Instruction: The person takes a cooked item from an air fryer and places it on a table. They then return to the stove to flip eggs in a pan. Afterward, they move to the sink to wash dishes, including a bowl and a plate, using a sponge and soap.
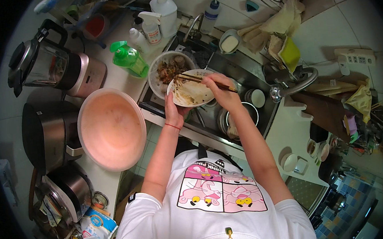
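My left hand [174, 109] grips the near left rim of a white bowl [196, 92] smeared with food remains. The bowl is tilted toward a pale plastic basin [153, 72] holding food scraps [171, 70]. In my right hand [222, 90] is a pair of dark chopsticks [192, 78], their tips by the bowl's far left edge, over its inner side. Bowl and hands are above the sink [258, 81]. Part of the scrap basin is hidden behind the bowl.
Dishes and a metal pot [244, 114] sit in the sink, under a curved faucet [295, 82]. Left of it stand a green pump bottle [129, 60], a large pink basin [112, 130] and a blender [54, 69]. A sponge [288, 54] hangs at the back right.
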A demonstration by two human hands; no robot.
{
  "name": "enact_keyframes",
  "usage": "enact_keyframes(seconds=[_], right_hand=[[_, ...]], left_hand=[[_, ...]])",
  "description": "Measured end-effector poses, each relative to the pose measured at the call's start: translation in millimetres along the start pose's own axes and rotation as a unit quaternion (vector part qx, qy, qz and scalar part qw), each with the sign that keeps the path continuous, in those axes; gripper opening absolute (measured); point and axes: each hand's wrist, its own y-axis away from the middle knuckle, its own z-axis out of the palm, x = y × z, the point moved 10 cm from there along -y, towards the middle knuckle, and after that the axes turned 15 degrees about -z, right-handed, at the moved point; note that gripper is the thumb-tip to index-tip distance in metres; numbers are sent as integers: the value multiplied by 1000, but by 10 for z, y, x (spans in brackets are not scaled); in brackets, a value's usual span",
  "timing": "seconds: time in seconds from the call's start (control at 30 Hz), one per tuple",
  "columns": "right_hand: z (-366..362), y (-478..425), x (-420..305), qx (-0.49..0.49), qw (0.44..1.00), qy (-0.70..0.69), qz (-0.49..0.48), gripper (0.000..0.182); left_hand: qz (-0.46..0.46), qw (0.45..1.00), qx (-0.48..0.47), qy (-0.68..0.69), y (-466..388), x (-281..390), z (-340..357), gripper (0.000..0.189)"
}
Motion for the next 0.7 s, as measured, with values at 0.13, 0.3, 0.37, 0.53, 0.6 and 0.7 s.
enact_keyframes(seconds=[0.13, 0.3, 0.37, 0.53, 0.6, 0.7], right_hand=[[-25, 119, 110, -28, 999, 15, 43, 17], [13, 37, 137, 15, 998, 49, -26, 19], [-19, 28, 57, -16, 995, 95, -22, 18], [48, 99, 127, -26, 999, 38, -17, 21], [65, 83, 134, -17, 999, 30, -32, 21], [53, 83, 104, -26, 998, 47, -34, 20]], left_hand=[[11, 1000, 2, 11, 53, 18, -9, 48], [-17, 1000, 0, 1, -3, -89, -3, 49], [-2, 1000, 3, 1, 13, -55, -27, 49], [-9, 1000, -13, 8, 13, -84, 17, 49], [-19, 1000, -12, 6, 20, -110, 36, 49], [-12, 1000, -14, 9, 38, -108, 25, 48]])
